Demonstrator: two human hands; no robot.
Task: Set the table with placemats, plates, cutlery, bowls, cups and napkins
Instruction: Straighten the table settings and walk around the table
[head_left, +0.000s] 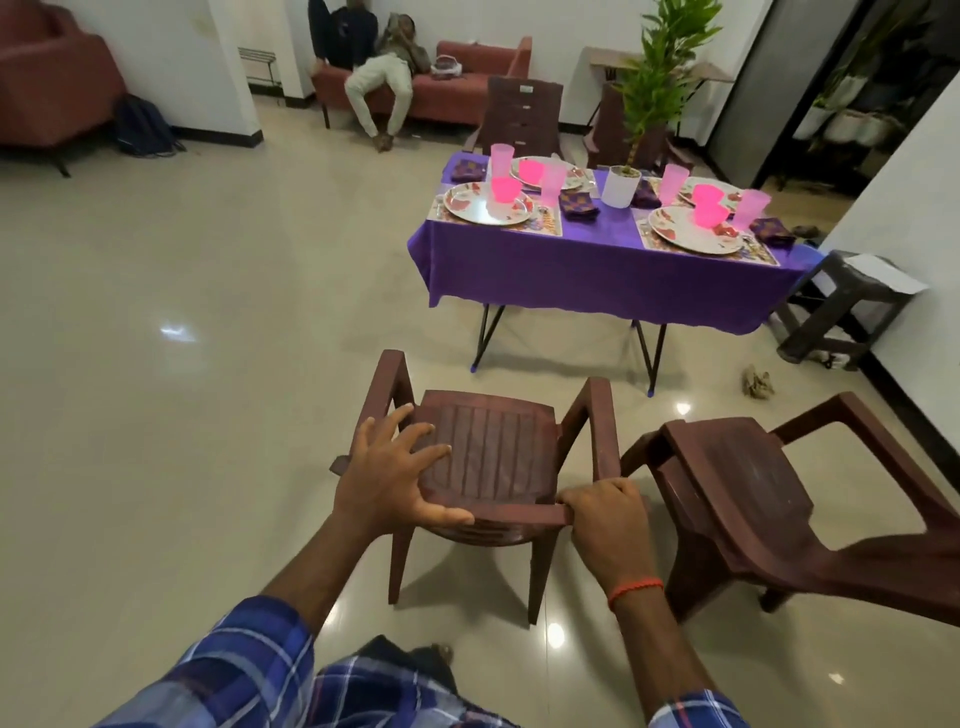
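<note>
Right hand (608, 525): fingers curled tight round the top-rail corner of the brown slatted plastic armchair (498, 447).
Left hand (387, 483): fingers spread over that backrest, thumb along the rail, clasping nothing.
Purple-clothed table (571, 270): well ahead of both hands, set with patterned placemats (550, 223), floral white plates (467, 205), pink plastic bowls (506, 189), pink plastic cups (502, 158) and purple folded napkins (579, 203).
Second brown plastic chair (753, 488): just right of the gripping hand.

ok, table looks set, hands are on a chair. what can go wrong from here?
1. Only the right hand grips the chair; the left hand lies spread-fingered on it, so it may twist.
2. Its arm is close to the second chair and could snag.
3. Bumping the thin-legged table could topple the cups.
</note>
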